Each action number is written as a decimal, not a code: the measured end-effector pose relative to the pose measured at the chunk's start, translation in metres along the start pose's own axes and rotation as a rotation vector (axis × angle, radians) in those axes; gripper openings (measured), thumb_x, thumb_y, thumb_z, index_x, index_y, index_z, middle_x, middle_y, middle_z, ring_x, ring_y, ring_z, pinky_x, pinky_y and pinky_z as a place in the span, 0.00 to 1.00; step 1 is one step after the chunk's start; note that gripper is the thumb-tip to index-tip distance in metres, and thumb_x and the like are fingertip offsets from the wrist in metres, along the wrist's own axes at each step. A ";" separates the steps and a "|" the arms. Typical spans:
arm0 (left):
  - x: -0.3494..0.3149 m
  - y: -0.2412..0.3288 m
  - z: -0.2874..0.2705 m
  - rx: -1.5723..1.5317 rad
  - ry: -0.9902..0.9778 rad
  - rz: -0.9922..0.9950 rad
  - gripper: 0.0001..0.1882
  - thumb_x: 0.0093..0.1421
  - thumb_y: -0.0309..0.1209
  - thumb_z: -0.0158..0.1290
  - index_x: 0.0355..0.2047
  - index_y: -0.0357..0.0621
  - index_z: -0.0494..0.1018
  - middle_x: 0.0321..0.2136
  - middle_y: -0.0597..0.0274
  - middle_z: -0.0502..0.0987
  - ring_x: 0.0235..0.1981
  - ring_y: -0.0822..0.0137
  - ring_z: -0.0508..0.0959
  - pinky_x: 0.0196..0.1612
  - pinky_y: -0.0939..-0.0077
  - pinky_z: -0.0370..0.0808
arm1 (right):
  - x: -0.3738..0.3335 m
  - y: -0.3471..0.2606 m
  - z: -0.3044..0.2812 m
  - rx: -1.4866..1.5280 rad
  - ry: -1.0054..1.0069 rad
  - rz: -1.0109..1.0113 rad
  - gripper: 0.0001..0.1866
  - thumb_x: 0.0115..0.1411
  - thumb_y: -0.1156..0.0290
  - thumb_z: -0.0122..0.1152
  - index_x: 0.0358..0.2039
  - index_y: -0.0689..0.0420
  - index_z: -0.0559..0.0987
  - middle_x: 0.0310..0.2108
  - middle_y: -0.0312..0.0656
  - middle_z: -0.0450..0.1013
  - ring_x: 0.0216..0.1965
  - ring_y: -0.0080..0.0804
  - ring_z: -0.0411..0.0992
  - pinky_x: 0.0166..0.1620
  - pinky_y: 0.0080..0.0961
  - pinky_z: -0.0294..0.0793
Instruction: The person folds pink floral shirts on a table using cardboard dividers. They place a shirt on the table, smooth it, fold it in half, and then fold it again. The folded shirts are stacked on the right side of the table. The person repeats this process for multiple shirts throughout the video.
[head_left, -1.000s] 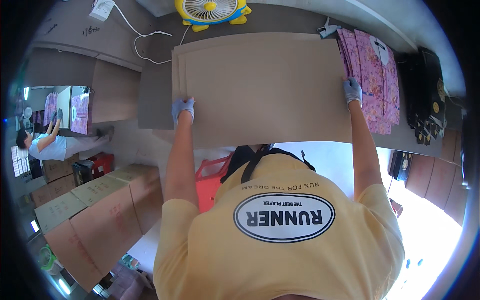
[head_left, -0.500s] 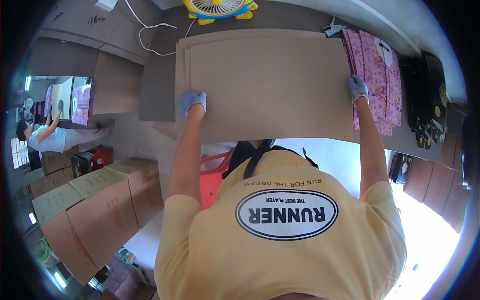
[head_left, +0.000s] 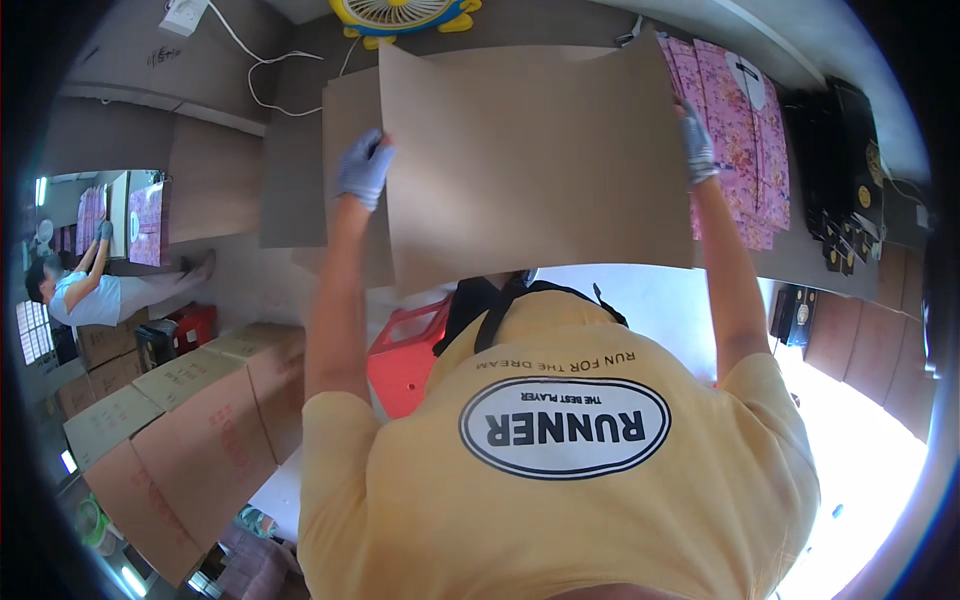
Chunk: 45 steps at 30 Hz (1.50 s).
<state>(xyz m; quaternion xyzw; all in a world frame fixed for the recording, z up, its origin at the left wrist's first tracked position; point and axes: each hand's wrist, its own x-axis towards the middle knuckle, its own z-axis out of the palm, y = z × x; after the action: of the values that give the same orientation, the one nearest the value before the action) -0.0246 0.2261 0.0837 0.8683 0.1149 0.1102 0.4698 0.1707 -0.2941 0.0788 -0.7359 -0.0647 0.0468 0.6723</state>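
Observation:
A large brown cardboard sheet [head_left: 530, 170] is raised in front of me, slightly bowed, with its corners lifted. My left hand [head_left: 364, 172], in a pale blue-grey glove, pinches its left edge. At the opposite edge my right hand [head_left: 697, 145], gloved too, grips the sheet beside the pink flowered pieces [head_left: 735, 140]. More cardboard sheets [head_left: 350, 150] lie beneath on the table, showing past the left edge of the raised one. The fingertips of my right hand are partly hidden.
A yellow and blue fan [head_left: 405, 14] stands at the table's back, near a white cable [head_left: 255, 85]. Black items [head_left: 845, 190] lie at the right. Cartons [head_left: 205, 410] are stacked at the left, and a red plastic stool [head_left: 405, 365] is below. Another person [head_left: 90, 290] works at far left.
My hands have lifted the top cardboard sheet off the ones below, and it now bows. Both hands have moved farther back; the left edge of the sheets beneath shows more.

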 end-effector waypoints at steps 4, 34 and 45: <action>0.016 0.099 0.121 0.064 -0.022 -0.045 0.28 0.56 0.44 0.54 0.54 0.44 0.65 0.47 0.52 0.69 0.51 0.56 0.69 0.52 0.56 0.67 | -0.006 0.025 0.077 -0.564 0.046 -0.163 0.24 0.65 0.55 0.47 0.62 0.38 0.65 0.59 0.44 0.63 0.55 0.41 0.67 0.57 0.32 0.65; 0.005 0.054 0.207 1.001 0.064 -0.018 0.26 0.57 0.50 0.48 0.57 0.73 0.67 0.62 0.55 0.60 0.59 0.42 0.59 0.55 0.42 0.59 | -0.064 0.045 0.204 -1.511 0.107 -0.244 0.33 0.54 0.46 0.52 0.62 0.38 0.65 0.66 0.50 0.53 0.65 0.61 0.49 0.55 0.66 0.55; 0.007 0.052 0.215 1.051 0.136 0.085 0.32 0.48 0.44 0.58 0.56 0.71 0.69 0.58 0.56 0.64 0.56 0.42 0.62 0.53 0.43 0.61 | -0.065 0.042 0.203 -1.526 0.074 -0.281 0.36 0.49 0.46 0.57 0.61 0.39 0.68 0.65 0.50 0.54 0.65 0.63 0.48 0.53 0.68 0.54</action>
<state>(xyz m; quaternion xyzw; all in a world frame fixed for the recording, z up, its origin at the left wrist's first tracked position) 0.0513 0.0304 0.0136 0.9814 0.1494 0.1130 -0.0421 0.0765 -0.1084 0.0171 -0.9812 -0.1493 -0.1210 -0.0191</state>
